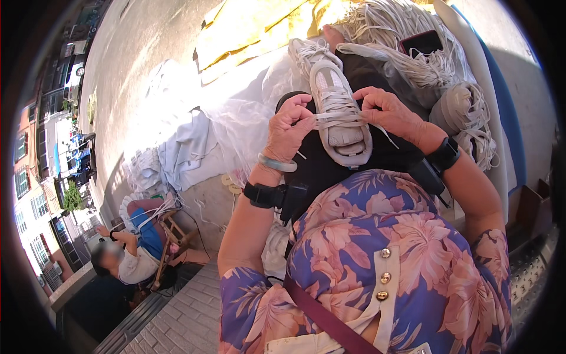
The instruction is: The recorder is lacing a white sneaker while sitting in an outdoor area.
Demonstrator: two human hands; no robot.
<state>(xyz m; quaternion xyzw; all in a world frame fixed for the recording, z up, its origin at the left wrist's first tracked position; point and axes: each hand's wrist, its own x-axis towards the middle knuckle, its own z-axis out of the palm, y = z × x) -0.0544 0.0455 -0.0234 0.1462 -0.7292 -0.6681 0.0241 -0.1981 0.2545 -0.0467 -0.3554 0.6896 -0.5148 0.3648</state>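
Observation:
A pale beige sneaker [349,154] lies on my dark-trousered lap, toe pointing away from me and its heel opening close to my body. A flat light shoelace [339,116] criss-crosses its tongue. On the shoe's left edge, my left hand [289,127] pinches the lace between thumb and fingers. My right hand [392,113] is closed on the lace at the opposite edge, and a loose lace end [386,137] hangs below it. Just beyond the toe sits another laced sneaker [309,53].
Bundles of pale laces [383,23] and a dark phone [421,42] lie at the upper right. More beige sneakers [463,112] are stacked beside my right arm. Plastic sheeting [236,118] and light blue cloth [186,147] spread leftward. Another person [138,236] sits on a wooden chair at lower left.

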